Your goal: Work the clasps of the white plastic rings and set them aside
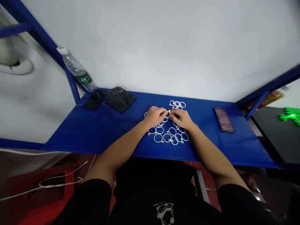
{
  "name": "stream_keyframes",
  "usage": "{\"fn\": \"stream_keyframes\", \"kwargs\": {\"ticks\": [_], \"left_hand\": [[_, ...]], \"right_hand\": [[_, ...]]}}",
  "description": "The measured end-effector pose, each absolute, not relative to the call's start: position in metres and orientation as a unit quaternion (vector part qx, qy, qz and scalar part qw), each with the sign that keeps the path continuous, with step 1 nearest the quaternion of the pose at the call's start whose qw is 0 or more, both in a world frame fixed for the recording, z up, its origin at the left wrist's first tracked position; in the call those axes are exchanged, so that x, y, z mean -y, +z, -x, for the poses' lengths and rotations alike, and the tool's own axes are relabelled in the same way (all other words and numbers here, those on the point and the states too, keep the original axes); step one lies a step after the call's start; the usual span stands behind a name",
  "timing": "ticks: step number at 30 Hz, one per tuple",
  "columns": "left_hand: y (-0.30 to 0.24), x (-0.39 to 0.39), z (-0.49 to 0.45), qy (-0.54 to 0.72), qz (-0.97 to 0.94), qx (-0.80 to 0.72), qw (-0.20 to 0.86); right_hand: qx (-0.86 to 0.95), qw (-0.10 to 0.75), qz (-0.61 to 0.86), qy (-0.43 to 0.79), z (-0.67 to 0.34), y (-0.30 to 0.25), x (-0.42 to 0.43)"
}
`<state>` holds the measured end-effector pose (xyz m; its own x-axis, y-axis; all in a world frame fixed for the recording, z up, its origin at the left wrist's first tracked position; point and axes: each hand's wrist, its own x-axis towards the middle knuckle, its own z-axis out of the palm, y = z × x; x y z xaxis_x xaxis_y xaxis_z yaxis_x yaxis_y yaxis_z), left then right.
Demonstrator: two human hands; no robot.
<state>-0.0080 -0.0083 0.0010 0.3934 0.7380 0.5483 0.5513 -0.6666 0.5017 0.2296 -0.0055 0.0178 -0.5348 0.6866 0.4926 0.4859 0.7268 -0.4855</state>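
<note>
At the frame's center, our left hand (pixel 154 116) and right hand (pixel 182 118) pinch one white ring (pixel 169 111), fingers clamped. We should keep it above the ring pile (pixel 169 135) on the counter (pixel 98 131), holding it steady.

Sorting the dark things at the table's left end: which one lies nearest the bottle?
The flat black case; it lies beside the bottle, while the crumpled black pouch sits farther right.

White rings (pixel 169 134) lie on a blue table (pixel 98 131), beside a black pouch (pixel 120 99) and a green-labelled clear bottle (pixel 78 71).
</note>
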Motion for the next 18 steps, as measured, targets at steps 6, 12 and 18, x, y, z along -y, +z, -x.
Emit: {"fn": "stream_keyframes", "kwargs": {"ticks": [6, 12, 18], "left_hand": [[-0.0013, 0.0093, 0.0082, 0.383, -0.841, -0.363, 0.119], [-0.0033, 0.0106, 0.0069, 0.369, -0.854, -0.346, 0.120], [0.0017, 0.0147, 0.0027, 0.333, -0.877, -0.322, 0.129]], "right_hand": [[0.847, 0.349, 0.359, 0.177, -0.2280, 0.0197, 0.0084], [0.846, 0.349, 0.356, 0.190, -0.2266, 0.0185, 0.0092], [0.859, 0.354, 0.329, 0.171, -0.2275, 0.0158, 0.0062]]}}
